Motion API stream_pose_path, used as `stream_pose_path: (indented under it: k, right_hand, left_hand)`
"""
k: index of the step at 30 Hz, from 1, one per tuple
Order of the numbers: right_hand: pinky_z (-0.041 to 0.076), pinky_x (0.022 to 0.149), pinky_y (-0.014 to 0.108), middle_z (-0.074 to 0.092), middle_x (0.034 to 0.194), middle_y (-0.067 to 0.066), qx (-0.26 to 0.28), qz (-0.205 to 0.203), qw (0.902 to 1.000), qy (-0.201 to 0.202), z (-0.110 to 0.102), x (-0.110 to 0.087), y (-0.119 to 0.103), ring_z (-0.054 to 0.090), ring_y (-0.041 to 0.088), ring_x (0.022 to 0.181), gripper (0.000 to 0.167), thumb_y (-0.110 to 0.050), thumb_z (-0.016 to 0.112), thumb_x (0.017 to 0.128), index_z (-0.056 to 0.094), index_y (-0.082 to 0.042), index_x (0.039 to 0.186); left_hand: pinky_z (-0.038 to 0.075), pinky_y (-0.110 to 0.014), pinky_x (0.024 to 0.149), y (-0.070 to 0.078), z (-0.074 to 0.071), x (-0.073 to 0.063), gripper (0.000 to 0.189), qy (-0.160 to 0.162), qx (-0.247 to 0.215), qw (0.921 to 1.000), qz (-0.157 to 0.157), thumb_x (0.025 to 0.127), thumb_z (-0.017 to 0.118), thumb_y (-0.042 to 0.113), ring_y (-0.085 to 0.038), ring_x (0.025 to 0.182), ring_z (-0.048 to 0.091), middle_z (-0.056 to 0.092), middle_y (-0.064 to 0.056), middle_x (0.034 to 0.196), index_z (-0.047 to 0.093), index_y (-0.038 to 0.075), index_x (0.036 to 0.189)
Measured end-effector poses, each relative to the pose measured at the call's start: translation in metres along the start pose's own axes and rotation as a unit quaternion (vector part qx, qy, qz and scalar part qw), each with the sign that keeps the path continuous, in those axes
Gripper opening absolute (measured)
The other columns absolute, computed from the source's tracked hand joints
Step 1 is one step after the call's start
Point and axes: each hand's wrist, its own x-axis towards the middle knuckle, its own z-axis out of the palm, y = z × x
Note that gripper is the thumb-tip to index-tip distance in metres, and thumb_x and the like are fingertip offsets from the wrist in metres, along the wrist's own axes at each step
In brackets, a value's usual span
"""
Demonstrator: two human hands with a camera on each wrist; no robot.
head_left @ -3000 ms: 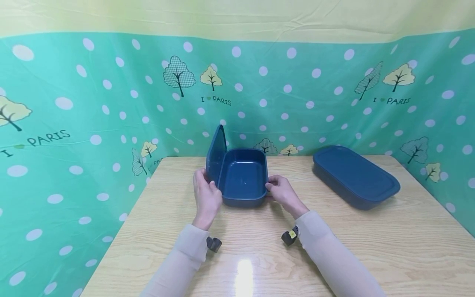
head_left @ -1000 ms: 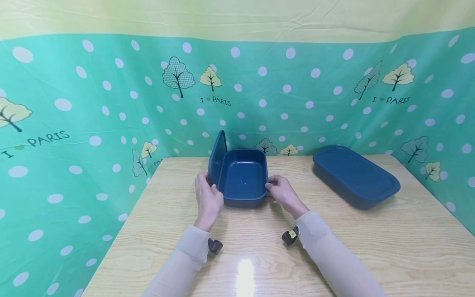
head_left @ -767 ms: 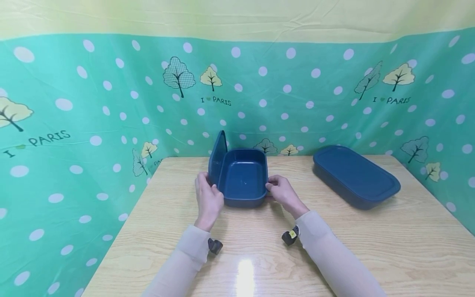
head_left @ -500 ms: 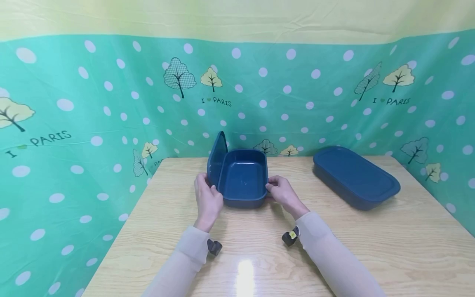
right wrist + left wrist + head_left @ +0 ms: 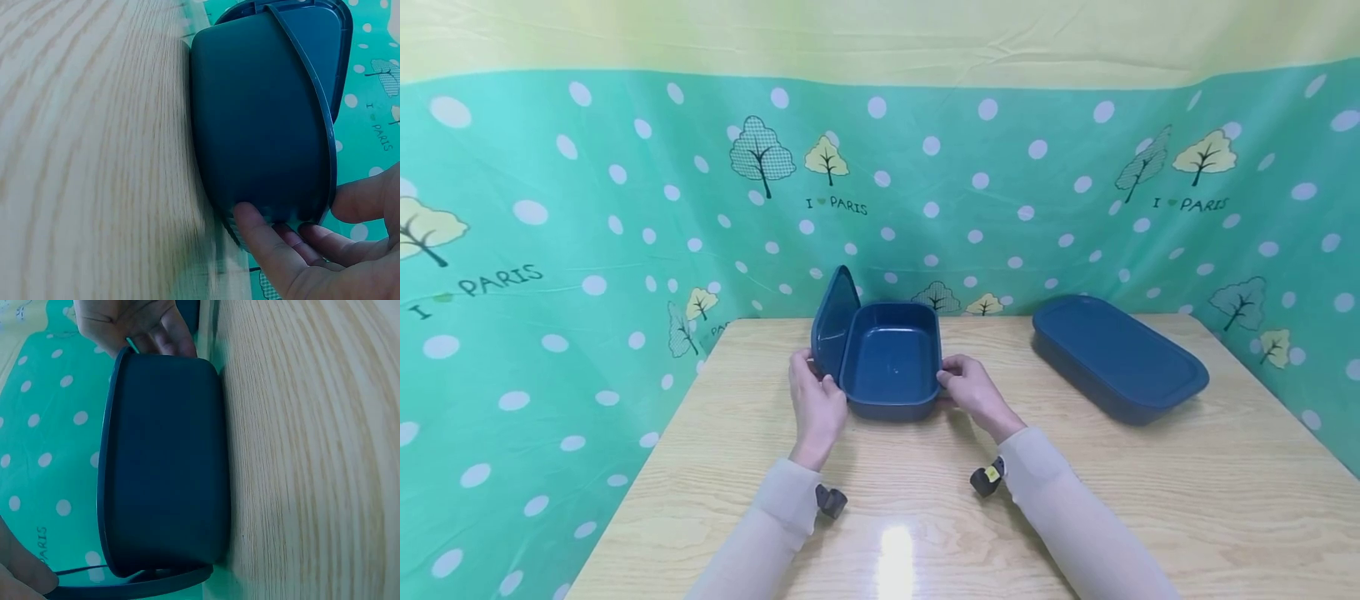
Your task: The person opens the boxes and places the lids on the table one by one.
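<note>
A dark blue rectangular food container (image 5: 891,367) stands on the table with its inside bare. Its matching lid (image 5: 835,325) is held on edge along the container's left side, leaning outward. My left hand (image 5: 816,404) pinches the near edge of this lid, fingers behind it and thumb toward the container. In the left wrist view, the lid's lower edge (image 5: 131,590) lies right at the container's base. My right hand (image 5: 973,390) holds the container's right wall. The right wrist view shows the thumb at the rim and the fingers (image 5: 275,250) against the wall below it.
A longer dark blue container with its lid on (image 5: 1120,354) sits diagonally at the right of the wooden table (image 5: 925,517). A green dotted curtain (image 5: 970,208) hangs right behind the table and along both sides.
Over the last second my left hand has shifted slightly left and the lid has tilted outward, away from the container. My right hand and both containers keep their places.
</note>
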Motion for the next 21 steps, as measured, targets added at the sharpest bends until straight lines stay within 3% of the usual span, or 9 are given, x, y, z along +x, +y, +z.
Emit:
stream_pose_path:
  k: [5, 21]
  right_hand:
    - [0.052, 0.086, 0.047, 0.048, 0.121, 0.029, -0.006, -0.001, 1.0, 0.006, 0.0, -0.001, -0.001, 0.059, 0.039, 0.105, 0.036, -0.004, 0.042, 0.099, 0.04, 0.013, 0.131]
    - [0.052, 0.087, 0.047, 0.046, 0.126, 0.03, -0.005, 0.007, 1.0, -0.001, 0.002, 0.001, -0.001, 0.056, 0.042, 0.111, 0.038, -0.004, 0.042, 0.099, 0.038, 0.013, 0.134]
  left_hand:
    - [0.038, -0.035, 0.076, -0.001, -0.002, 0.002, 0.042, 0.006, -0.007, 1.0, 0.0, 0.086, 0.046, -0.013, -0.027, 0.092, 0.044, 0.043, -0.013, 0.101, 0.037, 0.005, 0.123]
    - [0.037, -0.035, 0.077, -0.009, -0.011, 0.002, 0.044, -0.008, -0.02, 0.999, -0.04, 0.088, 0.046, -0.01, -0.027, 0.093, 0.043, 0.042, -0.013, 0.104, 0.035, 0.007, 0.126]
